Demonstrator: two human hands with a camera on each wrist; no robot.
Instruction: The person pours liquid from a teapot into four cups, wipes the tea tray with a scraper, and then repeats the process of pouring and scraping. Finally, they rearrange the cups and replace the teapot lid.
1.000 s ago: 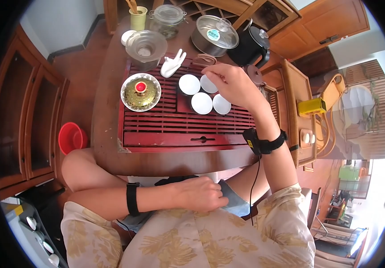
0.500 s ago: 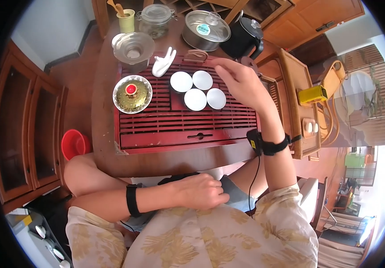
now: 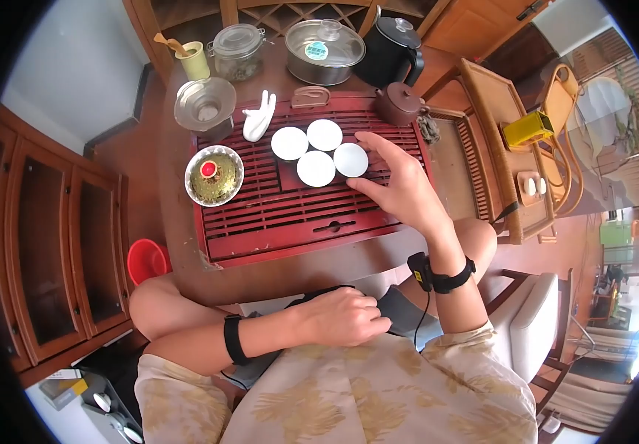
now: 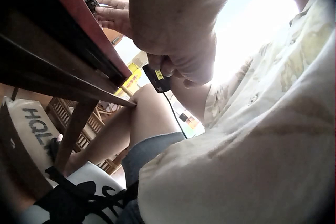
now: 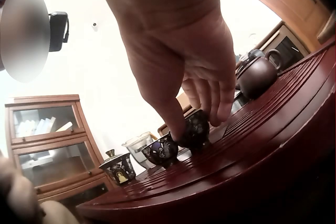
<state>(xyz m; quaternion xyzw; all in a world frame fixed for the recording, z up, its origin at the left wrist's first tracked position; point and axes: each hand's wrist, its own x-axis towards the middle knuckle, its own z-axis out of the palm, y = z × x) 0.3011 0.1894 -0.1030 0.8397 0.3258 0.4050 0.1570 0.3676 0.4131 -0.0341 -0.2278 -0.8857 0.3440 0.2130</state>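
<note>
Four small teacups, white inside and dark patterned outside, stand together on the red slatted tea tray (image 3: 275, 240). My right hand (image 3: 401, 185) has its thumb and fingers on opposite sides of the nearest right teacup (image 3: 350, 160). From the right wrist view, the thumb and fingertips lie against that cup's dark wall (image 5: 195, 129). Close by are another right-hand cup (image 3: 325, 135) and two left-hand cups, one of them in front (image 3: 316, 169). My left hand (image 3: 345, 317) rests before my body at lap height, fingers loosely curled and holding nothing.
A lidded gaiwan (image 3: 214, 176) stands at the tray's left, near a white hand-shaped ornament (image 3: 259, 118). A brown teapot (image 3: 399, 103) sits at the back right. Behind are a glass strainer (image 3: 205, 103), a jar (image 3: 237, 52), a lidded pot (image 3: 325, 59) and a black kettle (image 3: 393, 55).
My right hand has come down from above the cups, swung right and opened out, then closed its thumb and fingers about the nearest right teacup. The left hand stays at the lap.
</note>
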